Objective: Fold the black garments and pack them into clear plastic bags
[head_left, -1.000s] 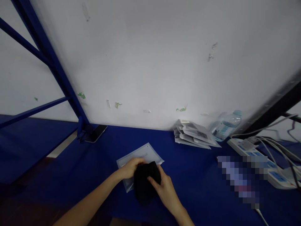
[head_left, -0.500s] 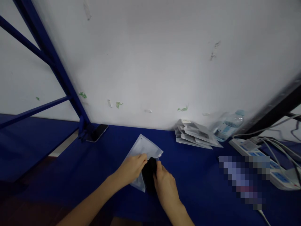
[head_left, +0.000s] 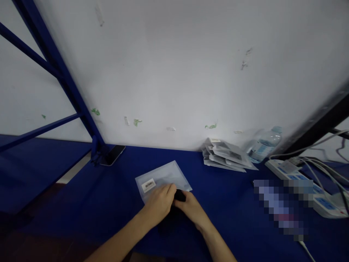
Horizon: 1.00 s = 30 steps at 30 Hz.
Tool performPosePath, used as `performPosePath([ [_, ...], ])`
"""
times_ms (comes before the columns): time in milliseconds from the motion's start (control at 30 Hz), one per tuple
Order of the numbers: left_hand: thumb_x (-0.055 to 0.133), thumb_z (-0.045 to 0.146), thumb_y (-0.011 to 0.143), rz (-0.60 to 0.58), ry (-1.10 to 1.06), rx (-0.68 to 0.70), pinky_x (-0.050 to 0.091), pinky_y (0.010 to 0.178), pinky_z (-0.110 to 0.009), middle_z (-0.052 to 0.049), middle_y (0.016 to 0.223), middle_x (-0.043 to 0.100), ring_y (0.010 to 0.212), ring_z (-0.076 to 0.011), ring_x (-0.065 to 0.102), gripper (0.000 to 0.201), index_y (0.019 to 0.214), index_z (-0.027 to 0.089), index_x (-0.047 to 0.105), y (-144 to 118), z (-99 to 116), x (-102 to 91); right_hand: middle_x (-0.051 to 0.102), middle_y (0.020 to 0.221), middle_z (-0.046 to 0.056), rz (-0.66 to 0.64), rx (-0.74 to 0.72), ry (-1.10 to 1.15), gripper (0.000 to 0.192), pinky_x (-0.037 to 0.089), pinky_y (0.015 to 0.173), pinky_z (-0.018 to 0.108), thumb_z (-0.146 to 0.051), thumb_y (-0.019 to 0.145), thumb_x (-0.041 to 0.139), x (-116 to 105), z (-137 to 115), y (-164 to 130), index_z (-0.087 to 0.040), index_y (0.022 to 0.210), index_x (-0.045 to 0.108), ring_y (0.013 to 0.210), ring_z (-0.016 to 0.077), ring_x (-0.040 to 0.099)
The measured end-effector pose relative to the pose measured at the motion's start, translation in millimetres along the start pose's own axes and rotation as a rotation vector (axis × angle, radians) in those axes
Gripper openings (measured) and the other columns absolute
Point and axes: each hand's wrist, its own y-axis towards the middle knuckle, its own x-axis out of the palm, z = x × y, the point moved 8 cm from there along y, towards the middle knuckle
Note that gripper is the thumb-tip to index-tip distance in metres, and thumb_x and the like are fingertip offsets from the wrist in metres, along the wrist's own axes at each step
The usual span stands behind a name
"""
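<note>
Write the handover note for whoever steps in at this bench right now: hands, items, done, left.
Left hand: pressing down on the near end of the clear plastic bag, which lies flat on the blue bench, barcode label up.
Right hand: pinching the black item at the bag's near right corner; only a small part of it shows.
Done: the black item looks mostly hidden under the hands, possibly partly in the bag; cannot confirm.
Left: the bag's mouth is hidden, so check whether it is closed.
Nearby: stack of filled bags, water bottle, phone.
</note>
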Motion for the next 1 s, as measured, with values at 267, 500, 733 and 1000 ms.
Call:
performPosePath([
  [267, 0.032, 0.002, 0.091, -0.021, 0.016, 0.174, 0.052, 0.065, -0.033, -0.005, 0.081, 0.064, 0.076, -0.0218, 0.065, 0.024, 0.096, 0.017, 0.051, -2, 16, 2.2, 0.073, 0.083, 0.005, 0.272, 0.020, 0.344, 0.036, 0.049, 0.069, 0.030, -0.044, 0.065, 0.076, -12, 18, 3, -0.016, 0.086, 0.072, 0.089, 0.0263, 0.066],
  [500, 0.031, 0.012, 0.097, -0.015, -0.002, 0.039, 0.050, 0.058, -0.031, -0.004, 0.079, 0.063, 0.070, -0.0213, 0.065, 0.021, 0.088, 0.017, 0.050, 7, -1, 4.9, 0.071, 0.102, 0.004, 0.264, 0.115, 0.791, 0.026, 0.051, 0.085, 0.027, -0.038, 0.070, 0.077, 5, 35, -27, -0.021, 0.089, 0.071, 0.104, 0.0205, 0.064],
  [733, 0.036, 0.012, 0.095, -0.057, -0.018, 0.086, 0.050, 0.062, -0.030, -0.003, 0.079, 0.064, 0.073, -0.0206, 0.065, 0.019, 0.086, 0.018, 0.052, 10, 13, 0.1, 0.057, 0.050, -0.003, 0.269, 0.095, 0.499, 0.044, 0.046, 0.042, 0.023, -0.046, 0.064, 0.078, 7, 36, -30, -0.013, 0.090, 0.067, 0.044, 0.0118, 0.054],
  [1000, 0.037, 0.008, 0.094, -0.090, -0.039, 0.150, 0.051, 0.066, -0.031, -0.003, 0.081, 0.064, 0.075, -0.0195, 0.064, 0.022, 0.089, 0.017, 0.056, 8, 24, -4.3, 0.070, 0.100, 0.007, 0.282, -0.066, 0.654, 0.025, 0.052, 0.089, 0.035, -0.039, 0.068, 0.070, 8, 20, -10, -0.019, 0.082, 0.068, 0.103, 0.0256, 0.063],
])
